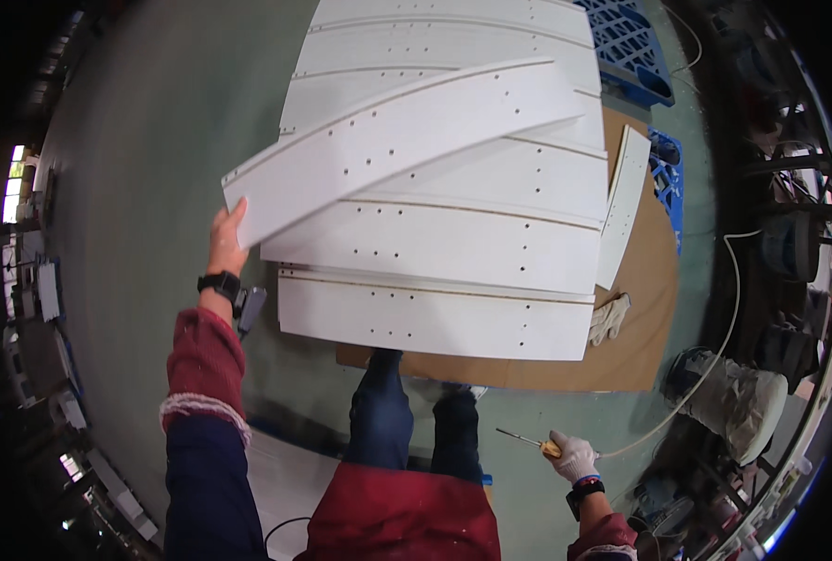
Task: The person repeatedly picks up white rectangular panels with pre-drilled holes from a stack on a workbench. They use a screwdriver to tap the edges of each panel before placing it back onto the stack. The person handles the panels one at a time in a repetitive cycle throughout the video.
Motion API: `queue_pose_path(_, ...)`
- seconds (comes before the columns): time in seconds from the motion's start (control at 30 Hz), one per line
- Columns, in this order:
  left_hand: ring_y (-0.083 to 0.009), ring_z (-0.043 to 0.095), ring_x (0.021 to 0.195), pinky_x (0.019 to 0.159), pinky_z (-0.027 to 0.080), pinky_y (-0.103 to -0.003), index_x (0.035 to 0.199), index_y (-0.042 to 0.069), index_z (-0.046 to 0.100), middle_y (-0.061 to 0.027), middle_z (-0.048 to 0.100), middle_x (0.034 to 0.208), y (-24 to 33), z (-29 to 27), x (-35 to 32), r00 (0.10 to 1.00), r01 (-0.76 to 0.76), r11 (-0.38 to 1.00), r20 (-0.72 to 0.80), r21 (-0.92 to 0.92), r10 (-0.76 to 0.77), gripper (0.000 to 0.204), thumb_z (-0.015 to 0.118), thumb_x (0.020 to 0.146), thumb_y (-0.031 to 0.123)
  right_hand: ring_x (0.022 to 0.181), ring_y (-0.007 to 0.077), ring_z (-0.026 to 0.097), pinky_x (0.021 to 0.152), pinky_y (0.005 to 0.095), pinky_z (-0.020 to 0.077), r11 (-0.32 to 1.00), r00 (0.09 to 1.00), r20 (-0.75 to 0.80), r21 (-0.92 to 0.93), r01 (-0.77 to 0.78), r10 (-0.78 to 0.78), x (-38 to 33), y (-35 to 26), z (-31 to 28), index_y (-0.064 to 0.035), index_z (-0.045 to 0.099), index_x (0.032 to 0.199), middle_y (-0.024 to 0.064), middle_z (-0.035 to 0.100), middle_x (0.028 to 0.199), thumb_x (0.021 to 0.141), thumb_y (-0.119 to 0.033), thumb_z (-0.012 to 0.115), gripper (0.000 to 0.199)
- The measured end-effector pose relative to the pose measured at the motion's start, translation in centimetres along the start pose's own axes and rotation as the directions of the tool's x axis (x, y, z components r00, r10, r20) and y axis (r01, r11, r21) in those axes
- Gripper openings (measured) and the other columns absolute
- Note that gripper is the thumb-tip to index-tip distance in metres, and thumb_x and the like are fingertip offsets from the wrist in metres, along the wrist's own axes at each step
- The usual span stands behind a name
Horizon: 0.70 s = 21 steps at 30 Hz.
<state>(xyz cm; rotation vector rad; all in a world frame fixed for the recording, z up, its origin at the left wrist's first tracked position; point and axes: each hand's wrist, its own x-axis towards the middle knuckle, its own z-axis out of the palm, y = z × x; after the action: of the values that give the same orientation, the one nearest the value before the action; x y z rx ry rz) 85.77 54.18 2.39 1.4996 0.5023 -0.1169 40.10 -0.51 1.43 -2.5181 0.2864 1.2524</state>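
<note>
My bare left hand (230, 234) is closed on the near left end of a white drilled panel (407, 126). That panel lies slanted across other white panels (435, 229), its far end reaching up to the right. They are long boards with small dark holes and a groove along one edge, laid in overlapping rows. Low on the right, my right hand (575, 458) wears a white glove. Its fingers wrap round the yellow handle of an air blow gun (534, 442), whose thin metal nozzle points left. A pale hose (682, 404) runs up to this hand.
Brown sheeting (650, 309) lies under the panels, with a loose glove (609, 319) and a narrow white board (624, 206) on it. Blue plastic pallets (629, 47) stand at the far right. A plastic-wrapped bundle (738, 402) sits beside the hose.
</note>
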Motion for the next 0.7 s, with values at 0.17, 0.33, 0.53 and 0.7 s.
queue_pose_path(0.17, -0.0266, 0.053, 0.112, 0.095, 0.042, -0.037, 0.126, -0.008, 0.044, -0.0193, 0.053, 0.123, -0.3, -1.2, -0.6, 0.898, -0.273, 0.643, -0.05, 0.716, 0.437, 0.059, 0.068, 0.085, 0.028, 0.072, 0.0359, 0.062, 0.059, 0.0474, 0.0468, 0.997, 0.998, 0.006, -0.047, 0.057, -0.057, 0.8, -0.9, 0.3, -0.016, 0.052, 0.091, 0.0125, 0.062, 0.073, 0.078, -0.037, 0.066, 0.029)
queue_pose_path(0.33, -0.0291, 0.045, 0.124, 0.099, 0.04, -0.038, 0.136, -0.008, 0.033, -0.0231, 0.043, 0.136, -6.0, -1.5, -11.7, 0.914, 0.405, 0.742, -0.261, 0.533, -0.312, 0.088, 0.073, 0.077, 0.043, 0.073, 0.0351, 0.062, 0.06, 0.0464, 0.047, 0.984, 0.983, -0.065, 0.038, 0.172, -0.169, 1.4, -0.9, 1.1, -0.0154, 0.051, 0.092, 0.0118, 0.063, 0.075, 0.077, -0.035, 0.068, 0.029)
queue_pose_path(0.53, -0.0281, 0.06, 0.095, 0.086, 0.047, -0.037, 0.11, -0.007, 0.053, -0.0189, 0.062, 0.104, -14.9, -2.2, -14.8, 0.969, 0.067, 0.399, -0.156, 0.914, 0.194, 0.063, 0.079, 0.069, 0.034, 0.075, 0.0375, 0.061, 0.061, 0.0473, 0.0466, 0.996, 0.996, 0.017, 0.022, 0.087, -0.087, 1.2, -0.4, 2.2, -0.016, 0.055, 0.098, 0.0138, 0.062, 0.077, 0.076, -0.033, 0.069, 0.031)
queue_pose_path(0.7, -0.018, 0.059, 0.069, 0.055, 0.048, -0.03, 0.102, -0.005, 0.054, -0.0101, 0.061, 0.088, -17.5, -3.0, -17.6, 0.862, 0.487, 0.73, -0.399, 0.48, -0.313, 0.063, 0.084, 0.063, 0.034, 0.076, 0.0354, 0.062, 0.062, 0.0463, 0.0482, 0.995, 0.994, -0.085, 0.062, 0.078, -0.072, 0.7, -1.7, 0.9, -0.0169, 0.052, 0.096, 0.0105, 0.063, 0.077, 0.077, -0.035, 0.068, 0.03)
